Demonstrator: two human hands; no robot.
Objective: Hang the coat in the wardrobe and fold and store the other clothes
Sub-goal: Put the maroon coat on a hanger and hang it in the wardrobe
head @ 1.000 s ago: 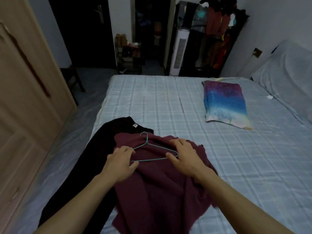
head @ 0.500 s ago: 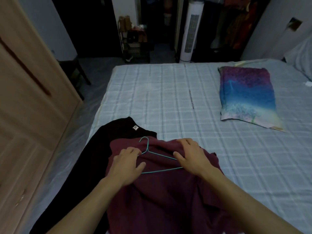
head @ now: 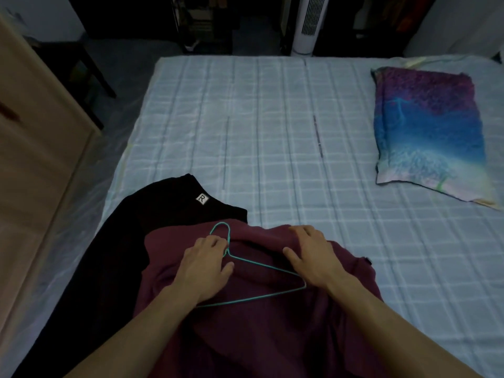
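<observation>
A maroon coat [head: 259,336] lies crumpled on the bed's near edge, partly over a black garment [head: 152,219] with a white "R" label. On the coat's upper part lies a thin teal wire hanger [head: 261,266], hook pointing away from me. My left hand [head: 204,266] grips the hanger at its neck, just below the hook. My right hand [head: 311,255] holds the coat's top edge, fingers curled over the fabric and thumb spread. The hanger's right end sits under my right wrist.
The bed [head: 272,132] has a pale checked sheet, with a blue and purple pillow [head: 428,132] at the right. A wooden wardrobe [head: 32,159] stands along the left, across a narrow floor strip. A white tower fan [head: 308,23] and a dark stool [head: 81,64] stand beyond the bed.
My view has tilted down and closer. The hanger has turned so its right end lies nearer to me. My right hand has shifted from the hanger's end to the coat's top edge.
</observation>
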